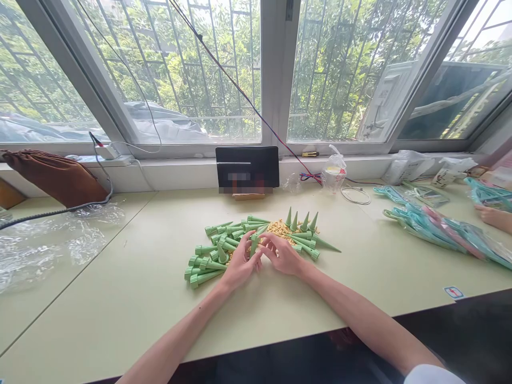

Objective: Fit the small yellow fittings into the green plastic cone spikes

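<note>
My left hand (239, 264) is closed around a green plastic watering spike (254, 244), held over the table with its ridged cap up. Close beside it, my right hand (285, 257) has its fingers bent in a pinch near the spike; what lies between the fingertips is too small to make out. Green spikes with ridged caps (206, 264) lie heaped to the left of my hands. Behind my hands is a pile of small beige pieces (280, 229). Several green cones (305, 221) stand upright at its right, with more capped spikes (307, 249) lying in front.
A dark tablet (248, 168) stands on a small stand by the window. Teal and pink plastic items (436, 226) lie at the right, near another person's hand (494, 217). Clear plastic wrap (86, 234) and a brown pouch (56, 176) are at the left.
</note>
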`<state>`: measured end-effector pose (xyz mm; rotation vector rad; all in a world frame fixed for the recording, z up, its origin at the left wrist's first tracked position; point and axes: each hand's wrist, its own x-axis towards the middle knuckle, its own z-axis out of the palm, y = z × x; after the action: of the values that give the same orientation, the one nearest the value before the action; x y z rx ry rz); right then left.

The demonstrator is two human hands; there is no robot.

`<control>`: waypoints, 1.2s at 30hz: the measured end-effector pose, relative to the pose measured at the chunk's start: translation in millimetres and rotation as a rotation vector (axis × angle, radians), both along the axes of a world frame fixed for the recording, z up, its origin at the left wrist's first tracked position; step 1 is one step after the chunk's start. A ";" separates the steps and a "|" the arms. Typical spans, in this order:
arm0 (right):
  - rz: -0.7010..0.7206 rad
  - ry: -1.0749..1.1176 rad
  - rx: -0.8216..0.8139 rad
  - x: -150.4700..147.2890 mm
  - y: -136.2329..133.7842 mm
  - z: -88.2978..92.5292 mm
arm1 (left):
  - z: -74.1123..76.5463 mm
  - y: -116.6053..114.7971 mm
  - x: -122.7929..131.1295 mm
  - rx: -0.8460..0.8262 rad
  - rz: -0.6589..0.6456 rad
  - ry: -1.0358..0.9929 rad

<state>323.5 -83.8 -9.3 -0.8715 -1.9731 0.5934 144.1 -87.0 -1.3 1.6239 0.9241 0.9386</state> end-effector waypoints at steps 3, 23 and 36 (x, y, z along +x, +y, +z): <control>0.005 0.005 -0.014 0.0 0.9 -0.6 | 1.7 0.1 -0.6 0.008 0.015 0.021; -0.017 0.008 -0.057 2.9 7.0 -5.2 | 1.2 1.7 -4.4 -0.038 -0.086 -0.002; -0.029 0.022 -0.001 0.6 7.5 -4.8 | 2.8 1.0 -3.7 -0.004 -0.030 0.042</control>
<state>324.2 -76.3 -14.1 -0.8888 -1.9376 0.5851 140.3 -86.0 1.5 1.6551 0.9269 0.8839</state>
